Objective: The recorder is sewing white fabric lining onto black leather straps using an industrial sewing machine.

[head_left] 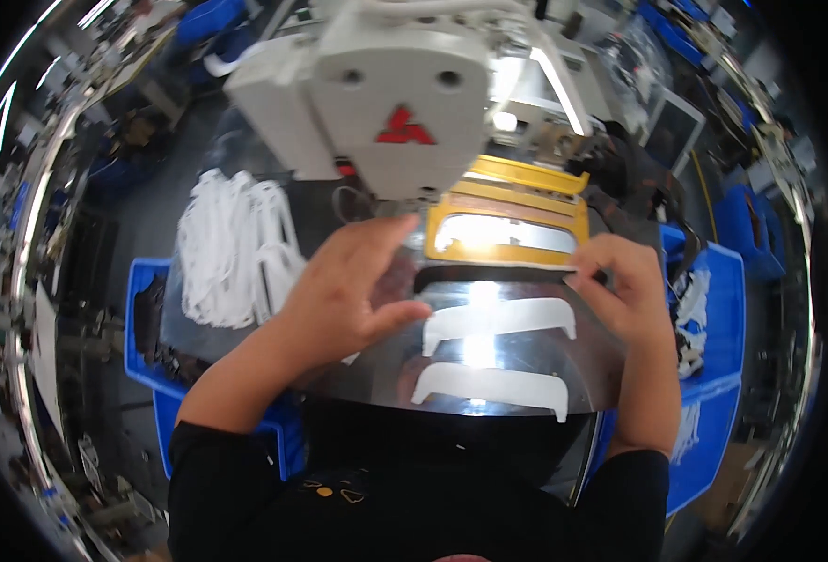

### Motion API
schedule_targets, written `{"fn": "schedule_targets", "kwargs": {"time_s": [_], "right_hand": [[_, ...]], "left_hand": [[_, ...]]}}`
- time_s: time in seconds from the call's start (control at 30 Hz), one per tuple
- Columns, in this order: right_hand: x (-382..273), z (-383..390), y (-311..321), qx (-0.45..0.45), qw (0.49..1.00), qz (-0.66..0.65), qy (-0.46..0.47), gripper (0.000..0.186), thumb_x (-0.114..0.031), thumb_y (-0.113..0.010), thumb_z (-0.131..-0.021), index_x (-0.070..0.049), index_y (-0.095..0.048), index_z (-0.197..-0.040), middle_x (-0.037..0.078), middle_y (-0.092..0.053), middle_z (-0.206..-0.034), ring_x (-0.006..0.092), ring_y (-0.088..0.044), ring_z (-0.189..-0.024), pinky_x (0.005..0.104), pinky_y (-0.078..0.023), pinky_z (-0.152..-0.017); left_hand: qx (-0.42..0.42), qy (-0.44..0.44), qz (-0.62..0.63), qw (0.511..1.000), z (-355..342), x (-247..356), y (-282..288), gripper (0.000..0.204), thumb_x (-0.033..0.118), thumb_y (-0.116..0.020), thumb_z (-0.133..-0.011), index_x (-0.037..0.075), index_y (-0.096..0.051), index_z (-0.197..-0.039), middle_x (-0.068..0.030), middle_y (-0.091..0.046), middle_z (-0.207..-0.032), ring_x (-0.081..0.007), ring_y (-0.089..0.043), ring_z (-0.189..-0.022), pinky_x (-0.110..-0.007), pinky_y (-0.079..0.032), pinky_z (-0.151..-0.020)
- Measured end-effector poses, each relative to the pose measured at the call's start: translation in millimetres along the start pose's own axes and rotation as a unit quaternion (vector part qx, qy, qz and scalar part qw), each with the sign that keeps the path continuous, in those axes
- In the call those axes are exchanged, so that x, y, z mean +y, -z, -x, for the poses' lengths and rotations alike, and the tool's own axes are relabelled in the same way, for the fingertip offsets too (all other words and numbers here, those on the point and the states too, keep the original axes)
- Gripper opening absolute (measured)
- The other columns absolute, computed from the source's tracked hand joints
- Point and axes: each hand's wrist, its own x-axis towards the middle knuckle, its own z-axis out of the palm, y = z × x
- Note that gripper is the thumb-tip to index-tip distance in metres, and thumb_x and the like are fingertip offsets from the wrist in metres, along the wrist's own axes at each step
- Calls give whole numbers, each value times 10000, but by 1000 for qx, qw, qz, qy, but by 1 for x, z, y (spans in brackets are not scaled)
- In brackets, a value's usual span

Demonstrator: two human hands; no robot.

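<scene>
A curved black fabric piece (489,274) with a pale upper edge lies on the shiny metal table, just below a yellow clamp frame (444,242). My right hand (627,290) pinches the right end of this piece between thumb and fingers. My left hand (339,286) is open beside its left end, thumb and forefinger spread wide. Nearer to me, two white fabric pieces with bent-down ends lie one below the other: an upper one (498,318) and a lower one (490,383). The head of a white sewing machine (404,84) hangs over the frame's left side.
A heap of white fabric strips (231,248) rests on the table's left side. Blue bins stand on both sides, the left bin (136,318) with dark pieces and the right bin (727,328) with white and dark ones. The table's curved front edge is close to my body.
</scene>
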Motion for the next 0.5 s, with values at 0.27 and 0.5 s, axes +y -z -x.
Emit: {"fn": "schedule_targets", "kwargs": {"time_s": [0.27, 0.5], "right_hand": [[20, 16, -18, 37, 983, -172, -60, 426, -341, -801, -923, -1, -675, -1147, 94, -657, -1120, 178, -638, -1041, 327, -501, -966], [63, 13, -19, 37, 969, -198, -141, 211, -195, -705, -1034, -23, -670, -1151, 8, -649, -969, 101, -620, -919, 249, -492, -893]], "left_hand": [[155, 195, 47, 967, 44, 21, 44, 119, 114, -709, -1023, 7, -740, -1067, -107, -720, -920, -217, -693, -843, -355, -549, -789], [452, 361, -21, 816, 208, -88, 202, 210, 207, -658, -1107, 32, -750, -1176, 4, -727, -968, -90, -643, -894, -271, -523, -814]]}}
